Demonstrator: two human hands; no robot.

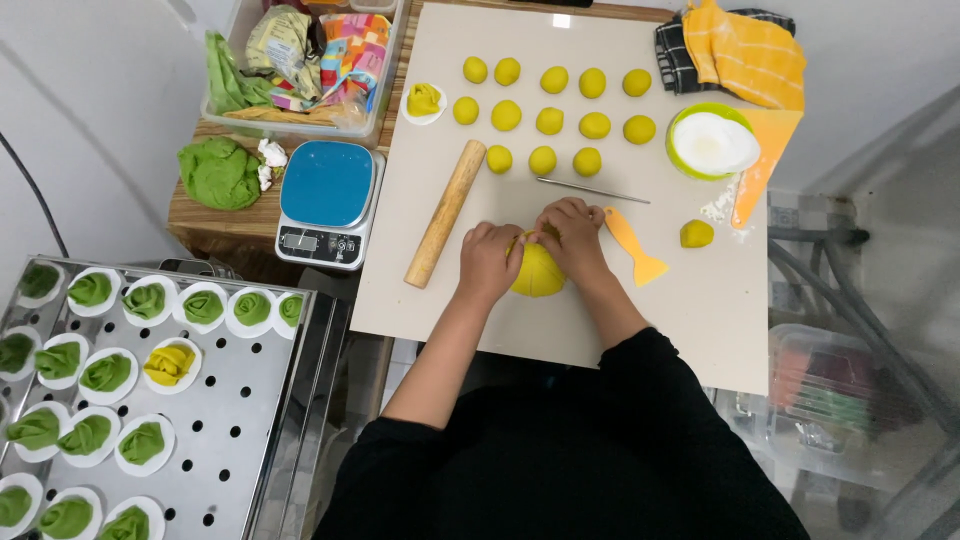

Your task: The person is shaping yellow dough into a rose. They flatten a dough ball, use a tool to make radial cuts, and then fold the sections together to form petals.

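Pinching at a flat round of yellow dough (pixel 537 272), both hands work near the middle of the beige board (pixel 700 310) on the desk. Left hand (pixel 489 260) curls its fingers onto the round's left edge; right hand (pixel 574 235) bends over the far edge, fingertips gathered on the dough. Round lies flat on the board, partly under both hands.

Around it: wooden rolling pin (pixel 445 213) just left, orange plastic scraper (pixel 634 246) just right, thin metal rod (pixel 592 189) a little farther back. Rows of small yellow dough balls (pixel 548 120) at the far side; one stray yellow lump (pixel 696 234) to the right, near spilled flour. Green-rimmed bowl of flour (pixel 712 145) far right. Blue-topped kitchen scale (pixel 327 200) left of the board. Perforated steel tray (pixel 230 410) near left, holding folded green pieces and one yellow, each on a white paper round.

Risks, as judged: thin edge could tear if pinched too hard; dough could stick to the board where no flour lies; scraper sits close enough for the right wrist to nudge it.

Hard to make out: the fold or pleat under the fingertips is hidden, and so is any filling. Tray is cut off at the left and near edges.
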